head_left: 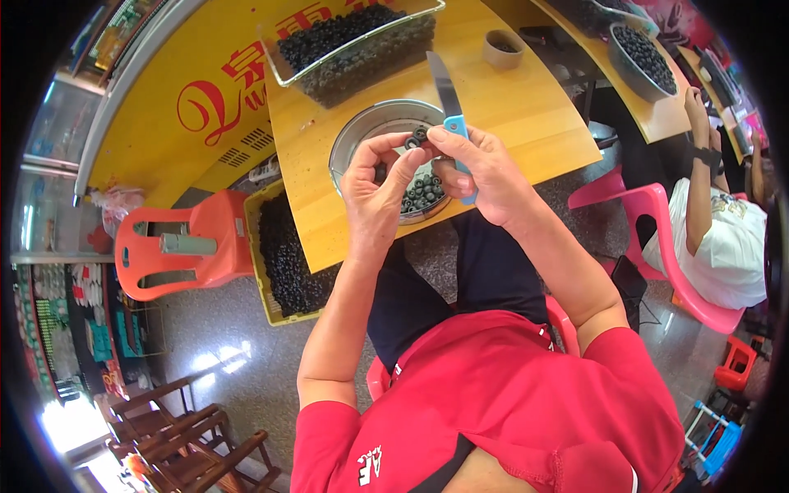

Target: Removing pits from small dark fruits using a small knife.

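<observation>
We are pinching a small dark round fruit [417,138] between the fingertips of both hands, right above the round steel bowl [362,130] that is sitting on the yellow wooden table [526,107]. Our left hand [376,191] is closing thumb and forefinger on the fruit from its left side. Our right hand [481,172] is touching it from the right while also clamping the blue handle of a small knife [450,107] against the palm. The knife's long axis is running up and away from the bowl, blade tip pointing at the far table edge, so the fruit is lying just left of the blade's base. Both hands are equally near it. Inside the bowl, more dark pieces are piling up. Beyond the bowl, a clear plastic tray of dark fruit [362,45] is standing; left of and below it, a yellow crate of the same fruit [283,255] is resting on the floor.
</observation>
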Demonstrator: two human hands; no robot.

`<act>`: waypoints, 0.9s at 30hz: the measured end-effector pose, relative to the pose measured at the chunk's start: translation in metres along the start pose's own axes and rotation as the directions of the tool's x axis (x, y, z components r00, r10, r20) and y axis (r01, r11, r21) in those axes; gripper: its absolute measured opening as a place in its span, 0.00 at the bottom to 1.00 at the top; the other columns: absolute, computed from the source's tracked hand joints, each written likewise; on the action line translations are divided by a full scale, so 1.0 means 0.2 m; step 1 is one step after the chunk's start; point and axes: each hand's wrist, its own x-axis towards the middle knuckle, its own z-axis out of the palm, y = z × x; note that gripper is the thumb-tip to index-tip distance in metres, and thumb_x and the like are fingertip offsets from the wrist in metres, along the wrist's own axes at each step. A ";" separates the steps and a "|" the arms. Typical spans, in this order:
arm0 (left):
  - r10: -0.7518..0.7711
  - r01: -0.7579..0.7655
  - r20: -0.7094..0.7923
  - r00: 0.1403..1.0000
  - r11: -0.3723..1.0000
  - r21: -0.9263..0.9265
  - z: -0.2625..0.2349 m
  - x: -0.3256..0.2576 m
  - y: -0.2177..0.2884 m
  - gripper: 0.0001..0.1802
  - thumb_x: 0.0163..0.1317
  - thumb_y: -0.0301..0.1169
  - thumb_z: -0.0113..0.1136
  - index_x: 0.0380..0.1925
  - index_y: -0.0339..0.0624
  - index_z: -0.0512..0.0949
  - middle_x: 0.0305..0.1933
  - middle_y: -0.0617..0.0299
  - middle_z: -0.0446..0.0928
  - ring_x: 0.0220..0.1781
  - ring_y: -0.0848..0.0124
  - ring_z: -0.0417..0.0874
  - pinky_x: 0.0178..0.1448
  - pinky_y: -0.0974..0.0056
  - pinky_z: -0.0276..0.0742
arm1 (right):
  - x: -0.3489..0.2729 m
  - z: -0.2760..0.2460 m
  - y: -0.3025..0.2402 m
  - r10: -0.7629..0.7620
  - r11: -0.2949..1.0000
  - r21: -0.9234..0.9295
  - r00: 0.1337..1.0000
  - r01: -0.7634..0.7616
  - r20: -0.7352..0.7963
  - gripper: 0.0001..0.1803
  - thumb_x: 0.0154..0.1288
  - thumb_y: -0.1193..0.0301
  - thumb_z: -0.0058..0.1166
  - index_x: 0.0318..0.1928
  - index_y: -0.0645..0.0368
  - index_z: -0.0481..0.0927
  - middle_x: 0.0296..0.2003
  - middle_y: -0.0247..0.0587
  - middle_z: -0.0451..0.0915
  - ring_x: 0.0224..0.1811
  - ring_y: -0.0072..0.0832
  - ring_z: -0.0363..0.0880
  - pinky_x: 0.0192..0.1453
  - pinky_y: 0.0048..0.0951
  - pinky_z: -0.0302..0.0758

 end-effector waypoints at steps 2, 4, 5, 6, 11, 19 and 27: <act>0.008 -0.008 0.011 1.000 1.000 0.029 -0.01 -0.02 0.02 0.13 0.61 0.27 0.65 0.45 0.38 0.78 0.28 0.75 0.69 0.29 0.87 0.65 0.33 0.79 0.60 | 0.00 -0.01 -0.01 0.022 0.999 -0.042 1.000 -0.022 0.011 0.11 0.69 0.63 0.54 0.33 0.57 0.77 0.23 0.25 0.73 0.15 0.09 0.61 0.18 0.14 0.57; 0.013 -0.014 0.025 1.000 0.998 0.059 -0.02 -0.03 0.02 0.13 0.61 0.28 0.64 0.46 0.38 0.78 0.31 0.74 0.71 0.31 0.86 0.67 0.35 0.79 0.62 | -0.01 -0.01 -0.02 0.029 0.996 -0.084 1.000 -0.028 0.006 0.12 0.68 0.62 0.54 0.33 0.57 0.77 0.24 0.25 0.74 0.15 0.09 0.61 0.18 0.14 0.57; 0.006 -0.008 0.034 0.999 0.998 0.056 -0.02 -0.04 0.03 0.12 0.61 0.27 0.64 0.45 0.38 0.78 0.30 0.75 0.70 0.31 0.86 0.67 0.35 0.79 0.62 | -0.01 0.00 -0.03 0.023 0.993 -0.118 1.000 -0.024 -0.005 0.13 0.68 0.61 0.55 0.33 0.57 0.77 0.24 0.26 0.75 0.16 0.09 0.62 0.18 0.14 0.57; 0.000 -0.002 0.044 0.999 0.999 0.052 -0.01 -0.04 0.03 0.12 0.61 0.26 0.64 0.45 0.38 0.78 0.30 0.75 0.70 0.31 0.86 0.67 0.35 0.79 0.62 | -0.01 0.00 -0.03 0.033 0.992 -0.123 0.999 -0.033 -0.001 0.13 0.68 0.61 0.55 0.33 0.57 0.77 0.24 0.26 0.75 0.16 0.09 0.62 0.18 0.14 0.57; 0.065 -0.068 0.033 0.997 0.994 0.088 0.00 -0.06 0.04 0.12 0.62 0.26 0.63 0.45 0.38 0.77 0.29 0.75 0.69 0.29 0.87 0.65 0.34 0.79 0.61 | -0.01 0.00 -0.03 -0.027 0.981 -0.193 1.000 0.030 0.015 0.12 0.68 0.62 0.56 0.36 0.57 0.78 0.25 0.27 0.76 0.16 0.10 0.63 0.18 0.14 0.57; 0.167 -0.164 -0.013 0.986 0.977 0.139 -0.01 -0.04 0.01 0.10 0.66 0.30 0.59 0.42 0.37 0.73 0.27 0.67 0.74 0.27 0.82 0.69 0.31 0.75 0.66 | -0.02 0.01 -0.01 -0.176 0.942 -0.286 0.984 0.176 0.025 0.12 0.68 0.64 0.56 0.42 0.60 0.78 0.28 0.30 0.78 0.18 0.10 0.62 0.19 0.14 0.56; 0.195 -0.222 0.111 0.975 0.911 0.348 -0.04 -0.02 0.02 0.13 0.71 0.36 0.51 0.36 0.36 0.73 0.27 0.58 0.74 0.27 0.72 0.72 0.33 0.66 0.70 | -0.01 0.02 0.02 -0.226 0.903 -0.370 0.974 0.220 0.027 0.12 0.67 0.64 0.57 0.43 0.61 0.79 0.28 0.28 0.78 0.19 0.10 0.62 0.21 0.14 0.56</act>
